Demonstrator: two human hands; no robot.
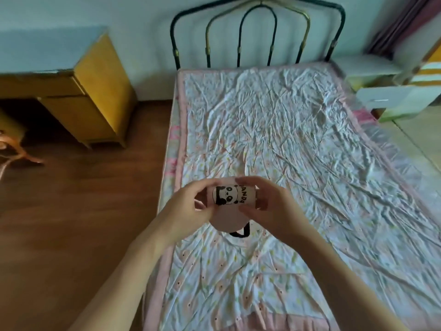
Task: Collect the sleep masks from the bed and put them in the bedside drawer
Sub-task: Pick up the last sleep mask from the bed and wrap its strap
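Note:
A pink sleep mask [230, 201] with a black panda print and the word PANDA is held up above the bed [298, 144]. My left hand [188, 206] grips its left side and my right hand [267, 206] grips its right side. The mask looks folded, and its lower pink part hangs down with a black strap [241, 232] dangling below. The white bedside cabinet [381, 101] stands to the right of the bed's head, with one drawer pulled out.
A rumpled floral sheet with pink edging covers the bed. A dark metal headboard [257, 34] stands at the far end. A yellow wooden desk [90, 91] sits at the left on the brown wooden floor, with a chair leg [21, 151] near it.

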